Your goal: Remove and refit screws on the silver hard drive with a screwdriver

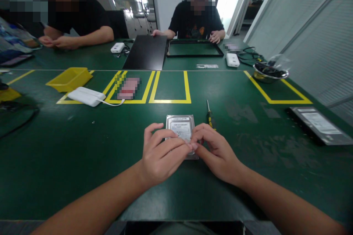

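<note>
Both hands are working on the hard drive [180,125], lying flat on the green table [82,147] right in front. The left hand [160,156] and right hand [213,152] are pinching its near edge, fingertips meeting. A screwdriver [210,115] is lying just beside it.

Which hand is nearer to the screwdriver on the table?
Right. The right hand is just beside the screwdriver handle; the left hand is farther left, on the hard drive.
</note>
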